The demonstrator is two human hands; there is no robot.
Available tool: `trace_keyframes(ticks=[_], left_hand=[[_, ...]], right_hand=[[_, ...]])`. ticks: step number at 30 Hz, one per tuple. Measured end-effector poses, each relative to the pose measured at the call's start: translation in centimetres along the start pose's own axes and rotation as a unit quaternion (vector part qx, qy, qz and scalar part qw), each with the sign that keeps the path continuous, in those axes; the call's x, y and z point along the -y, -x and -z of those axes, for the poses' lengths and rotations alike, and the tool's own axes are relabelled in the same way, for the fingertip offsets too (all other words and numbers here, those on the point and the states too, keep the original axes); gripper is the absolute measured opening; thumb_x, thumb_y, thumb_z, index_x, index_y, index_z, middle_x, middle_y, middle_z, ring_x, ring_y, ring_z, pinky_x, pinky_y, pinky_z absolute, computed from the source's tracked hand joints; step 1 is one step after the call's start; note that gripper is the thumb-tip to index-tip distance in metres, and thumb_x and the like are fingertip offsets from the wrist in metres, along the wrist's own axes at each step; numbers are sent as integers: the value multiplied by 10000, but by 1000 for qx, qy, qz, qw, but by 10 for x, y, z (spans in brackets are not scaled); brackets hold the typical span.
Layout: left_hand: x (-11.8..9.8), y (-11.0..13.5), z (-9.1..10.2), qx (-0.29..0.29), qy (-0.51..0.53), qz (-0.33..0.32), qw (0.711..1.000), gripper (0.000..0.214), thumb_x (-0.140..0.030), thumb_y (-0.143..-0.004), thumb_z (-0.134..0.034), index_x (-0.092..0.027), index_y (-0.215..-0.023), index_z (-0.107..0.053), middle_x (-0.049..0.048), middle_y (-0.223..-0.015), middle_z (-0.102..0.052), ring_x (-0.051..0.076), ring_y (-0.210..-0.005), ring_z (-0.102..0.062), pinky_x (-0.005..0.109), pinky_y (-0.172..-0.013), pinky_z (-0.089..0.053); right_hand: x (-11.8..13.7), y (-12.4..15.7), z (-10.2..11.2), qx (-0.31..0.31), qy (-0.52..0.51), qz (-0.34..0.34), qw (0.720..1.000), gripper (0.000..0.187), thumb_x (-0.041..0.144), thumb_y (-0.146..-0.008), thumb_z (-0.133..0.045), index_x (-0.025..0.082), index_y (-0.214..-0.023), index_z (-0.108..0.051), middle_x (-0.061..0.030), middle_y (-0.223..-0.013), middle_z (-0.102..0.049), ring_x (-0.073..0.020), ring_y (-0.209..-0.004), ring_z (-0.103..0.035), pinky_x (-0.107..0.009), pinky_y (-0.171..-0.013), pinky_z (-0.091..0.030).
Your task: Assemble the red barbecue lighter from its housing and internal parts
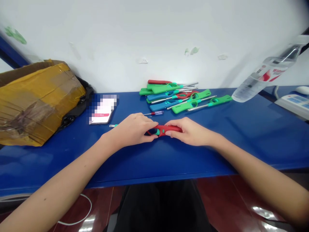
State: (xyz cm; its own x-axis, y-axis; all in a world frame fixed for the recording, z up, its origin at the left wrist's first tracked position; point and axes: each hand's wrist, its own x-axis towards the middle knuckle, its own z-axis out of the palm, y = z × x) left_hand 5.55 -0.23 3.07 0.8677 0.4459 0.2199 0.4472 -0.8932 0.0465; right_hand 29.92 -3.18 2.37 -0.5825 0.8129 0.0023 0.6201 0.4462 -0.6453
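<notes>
The red lighter is held crosswise by 2 hands at the table. Left hand: grip pinching the lighter at mid-length; the metal tip protrudes beyond the hand's left side. Right hand: grip pinching the lighter near its rear end, between thumb and fingers. A screwdriver lies just beyond the lighter. Farther back, a pile of lighters lies near the wall. Phone at left; bottle at right.
</notes>
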Motion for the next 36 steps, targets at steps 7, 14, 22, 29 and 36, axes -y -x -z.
trace_keyframes(ticks=[7, 14, 22, 29, 36], left_hand=[[0, 0, -2, 20, -27, -17, 999, 259, -353, -991, -514, -164, -1075, -671, 71, -925, -732, 201, -863, -676, 317, -813, -477], [-1, -1, -3, 46, -11, -19, 999, 293, -358, -996, -493, -144, -1106, -660, 72, -878, -710, 213, -832, -655, 327, -790, -471], [11, 3, -4, 68, 122, 48, 989, 378, -461, -943, -577, -195, -1202, -649, 83, -1078, -657, 227, -997, -608, 321, -856, -472], [21, 7, -4, 65, 136, 56, 987, 296, -375, -968, -559, -211, -1193, -661, 73, -1081, -660, 213, -989, -609, 318, -876, -462], [21, 9, -4, 65, 141, 48, 987, 265, -377, -982, -530, -222, -1116, -699, 55, -974, -683, 191, -913, -629, 297, -823, -475]], right_hand=[[0, 0, 0, 4, 7, 2, 1000, 304, 416, -952, -503, 173, -989, -682, 5, -728, -629, -115, -587, -500, -252, -568, -360], [-1, 0, 2, 11, 31, 1, 999, 315, 441, -938, -525, 180, -1011, -686, 1, -736, -645, -129, -592, -521, -262, -574, -372], [-17, -1, 3, -42, 101, 81, 991, 328, 414, -891, -638, 224, -1154, -688, -64, -1024, -689, -216, -885, -623, -329, -781, -474], [-22, -1, 2, -54, 148, 109, 981, 384, 409, -967, -533, 181, -1243, -669, -109, -1056, -701, -251, -958, -596, -386, -851, -496], [-22, 0, 3, -58, 158, 119, 979, 394, 395, -1019, -406, 196, -1200, -694, -103, -1129, -706, -253, -1045, -606, -412, -943, -481]])
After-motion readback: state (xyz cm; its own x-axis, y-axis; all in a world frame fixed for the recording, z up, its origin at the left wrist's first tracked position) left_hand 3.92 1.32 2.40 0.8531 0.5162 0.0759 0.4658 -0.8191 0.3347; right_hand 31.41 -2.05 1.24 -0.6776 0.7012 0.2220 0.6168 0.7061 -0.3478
